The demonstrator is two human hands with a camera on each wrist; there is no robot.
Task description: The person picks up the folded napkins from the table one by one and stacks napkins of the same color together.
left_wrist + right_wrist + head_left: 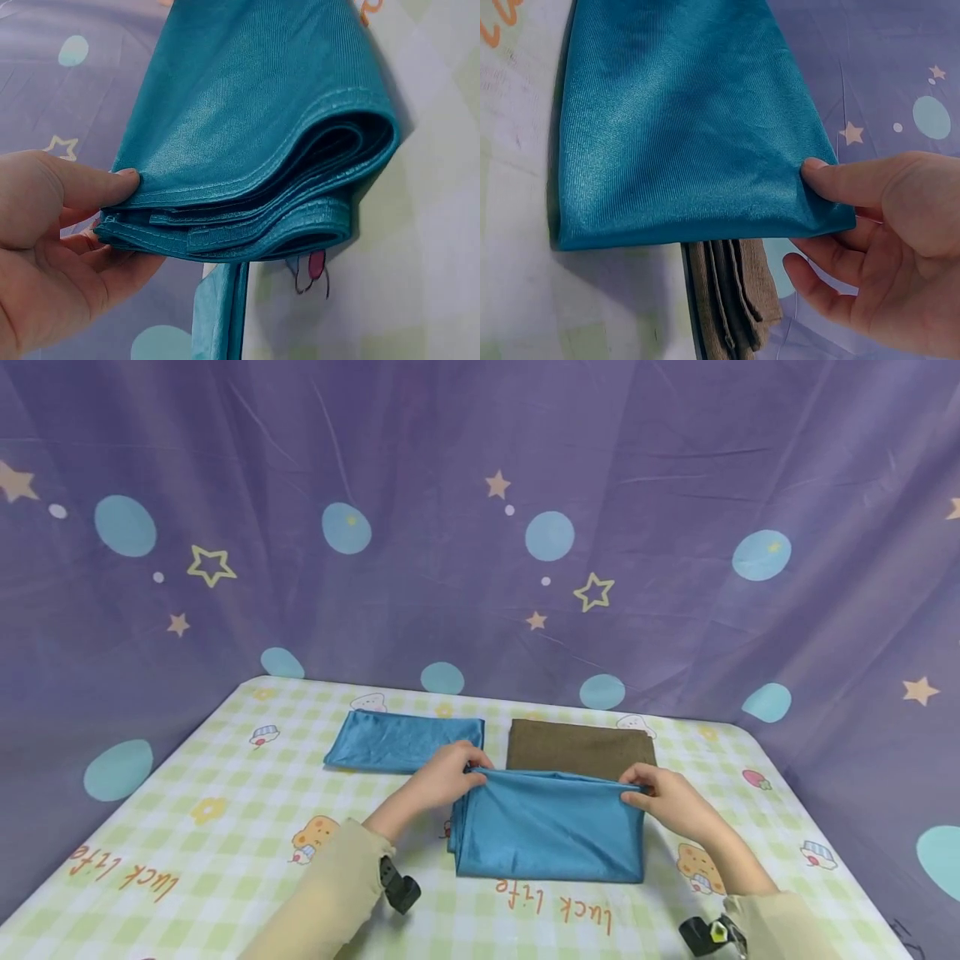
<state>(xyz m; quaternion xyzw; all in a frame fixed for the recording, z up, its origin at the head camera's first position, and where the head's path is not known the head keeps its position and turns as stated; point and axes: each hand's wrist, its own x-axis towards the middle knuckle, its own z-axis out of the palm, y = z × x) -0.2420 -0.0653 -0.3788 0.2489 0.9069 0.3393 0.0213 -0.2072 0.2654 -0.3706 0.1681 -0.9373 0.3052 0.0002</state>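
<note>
A folded blue cloth [551,831] with a satiny sheen is held by its far edge, in front of me on the table. My left hand [452,770] pinches its far left corner between thumb and fingers. At the far right corner my right hand [667,797] does the same. In the left wrist view, several stitched layers of the blue cloth [247,150] show at the side by the left hand [60,240]. The right wrist view has the right hand [885,232] gripping a smooth folded corner of the cloth [682,150].
Behind the held cloth lies a folded brown cloth [581,747], partly covered by it. A second folded blue cloth [405,739] lies at the back left. The table wears a green checked cover [225,843]; a purple curtain [450,610] hangs behind it.
</note>
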